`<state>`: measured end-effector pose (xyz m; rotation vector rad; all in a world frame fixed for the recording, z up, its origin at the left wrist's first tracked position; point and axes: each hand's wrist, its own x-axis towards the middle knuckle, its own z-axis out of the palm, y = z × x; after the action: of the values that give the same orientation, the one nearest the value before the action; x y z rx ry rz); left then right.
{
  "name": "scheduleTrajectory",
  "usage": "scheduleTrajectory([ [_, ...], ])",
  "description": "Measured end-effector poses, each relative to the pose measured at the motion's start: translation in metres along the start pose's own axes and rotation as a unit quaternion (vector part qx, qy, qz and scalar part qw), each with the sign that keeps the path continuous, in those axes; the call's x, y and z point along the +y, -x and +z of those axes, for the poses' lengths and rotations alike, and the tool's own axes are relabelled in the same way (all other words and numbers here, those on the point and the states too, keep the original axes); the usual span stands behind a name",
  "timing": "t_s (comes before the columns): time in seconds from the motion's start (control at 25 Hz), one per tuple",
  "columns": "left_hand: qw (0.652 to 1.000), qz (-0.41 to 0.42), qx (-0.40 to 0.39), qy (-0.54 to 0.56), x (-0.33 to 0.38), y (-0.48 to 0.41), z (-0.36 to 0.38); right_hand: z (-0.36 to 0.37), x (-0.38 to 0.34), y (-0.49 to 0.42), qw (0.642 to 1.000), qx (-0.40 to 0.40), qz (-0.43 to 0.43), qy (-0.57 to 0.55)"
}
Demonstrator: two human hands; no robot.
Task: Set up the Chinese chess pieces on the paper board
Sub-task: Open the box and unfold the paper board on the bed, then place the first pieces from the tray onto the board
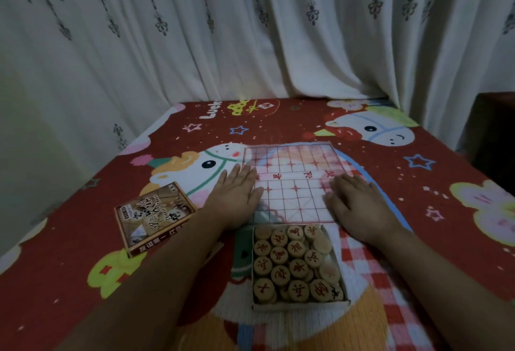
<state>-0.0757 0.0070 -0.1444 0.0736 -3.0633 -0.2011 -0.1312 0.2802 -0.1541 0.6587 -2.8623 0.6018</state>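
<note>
Open cardboard tray (301, 306) nearest us, just beside paper board's (292, 183) near edge. Wooden chess pieces (295, 261) packed inside it, mostly red characters up; every piece we see sits in tray. Our left hand (237, 192) flat on board's left edge, fingers straight, grasping nothing. Our right hand (356, 205) palm-down on board's right edge, fingers relaxed, grasping nothing. Printed box lid (154, 217) left of board. Red cartoon blanket (446, 169) under board; patterned white curtain (250, 30) behind board.
</note>
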Motion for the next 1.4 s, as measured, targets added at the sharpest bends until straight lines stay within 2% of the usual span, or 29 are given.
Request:
scheduleTrajectory([
  [0.08,0.998,-0.004,0.052,0.033,0.003,0.012,-0.002,-0.003,0.001,0.003,0.991,0.112,-0.044,-0.051],
  [0.16,0.99,0.013,0.119,0.077,0.008,0.024,-0.006,-0.009,-0.003,0.009,0.978,0.167,-0.088,-0.088],
  [0.24,0.974,0.052,0.18,0.125,0.012,0.033,-0.009,-0.018,-0.015,0.016,0.971,0.117,-0.111,-0.176],
  [0.36,0.962,0.071,0.198,0.172,0.007,0.043,-0.005,-0.027,-0.042,0.029,0.944,-0.088,-0.088,-0.304],
  [0.48,0.964,0.079,0.179,0.179,0.003,0.046,0.001,-0.029,-0.053,0.034,0.934,-0.168,-0.097,-0.3],
  [0.68,0.964,0.098,0.158,0.191,0.004,0.039,0.003,-0.035,-0.054,0.027,0.931,-0.223,-0.108,-0.269],
  [1.0,0.962,0.093,0.139,0.218,0.001,0.037,0.004,-0.035,-0.052,0.022,0.924,-0.266,-0.097,-0.255],
  [1.16,0.959,0.096,0.147,0.22,0.002,0.037,0.003,-0.034,-0.052,0.021,0.93,-0.253,-0.11,-0.242],
  [1.4,0.961,0.107,0.175,0.185,0.0,0.035,0.005,-0.032,-0.052,0.025,0.931,-0.204,-0.115,-0.279],
])
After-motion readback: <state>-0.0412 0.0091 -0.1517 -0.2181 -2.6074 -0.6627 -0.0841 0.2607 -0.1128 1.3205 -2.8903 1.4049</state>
